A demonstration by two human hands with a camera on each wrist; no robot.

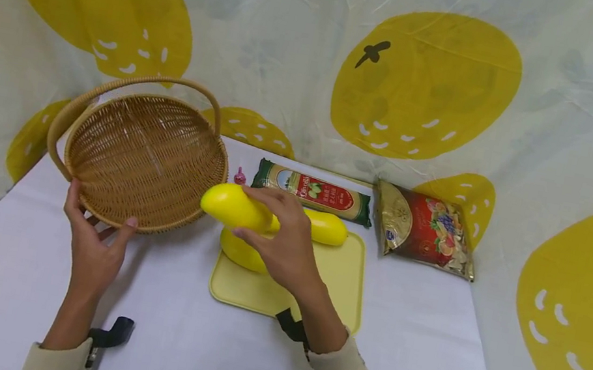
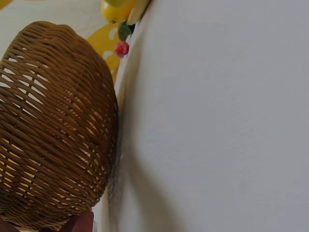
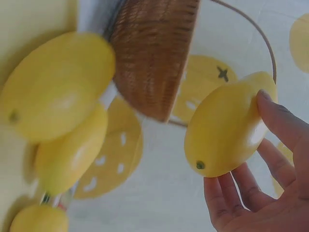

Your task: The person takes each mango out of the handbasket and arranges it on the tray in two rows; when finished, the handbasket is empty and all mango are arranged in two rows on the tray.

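Note:
My left hand (image 1: pixel 95 252) grips the near rim of a brown wicker basket (image 1: pixel 149 159), its thumb on the edge. The basket is tilted, its hollow facing me; in the left wrist view the woven side (image 2: pixel 58 116) fills the left. Between the thumb and fingers of my right hand (image 1: pixel 290 247) is a yellow mango (image 1: pixel 236 206), raised above the tray and close to the basket's right side. Beneath, a yellow tray (image 1: pixel 337 291) carries more mangoes, one nearer (image 1: pixel 243 250) and one at the back (image 1: pixel 329 228). The right wrist view shows the held mango (image 3: pixel 227 125) clearly.
Behind the tray lies a green-ended pasta packet (image 1: pixel 324 196), with a small pink object (image 1: pixel 240 176) to its left. A red and gold bag (image 1: pixel 426 228) stands at the back right. Fruit-printed cloth (image 1: pixel 297 46) hangs behind the white table (image 1: pixel 409 357).

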